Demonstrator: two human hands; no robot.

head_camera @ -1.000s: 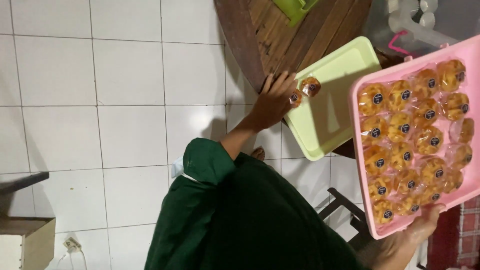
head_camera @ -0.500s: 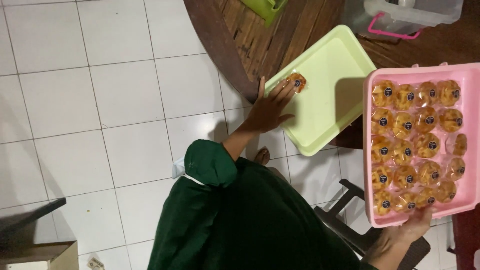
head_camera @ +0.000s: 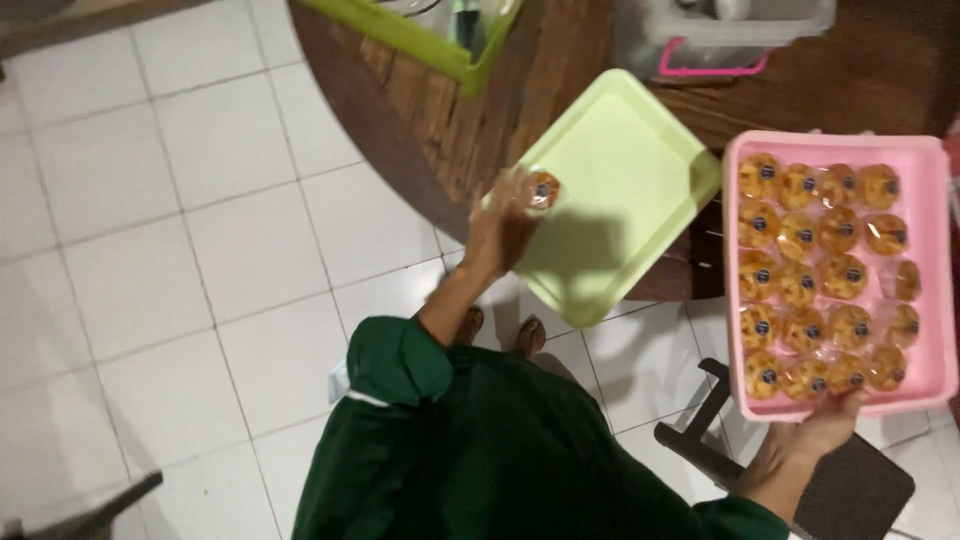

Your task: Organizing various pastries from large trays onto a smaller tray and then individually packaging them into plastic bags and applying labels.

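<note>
Floor (head_camera: 150, 200): white tiles fill the left half of the frame beneath you.
Tabletop (head_camera: 450, 120): dark round wood across the upper middle, its edge curving down toward your feet.
Pink tray (head_camera: 935, 300): at the right of the frame, packed with rows of small orange-filled cups (head_camera: 805, 280).
Green tray (head_camera: 630, 170): pale and square, in the upper centre, resting on the tabletop with its lower corner hanging past the edge; bare inside.
Your right hand (head_camera: 815, 435): at the lower right, its grip closed on the near rim of the pink tray, holding it up.
Your left hand (head_camera: 500, 225): at the centre, blurred, fingers wrapped around one single cup (head_camera: 541, 189) just at the left corner of the green tray.
</note>
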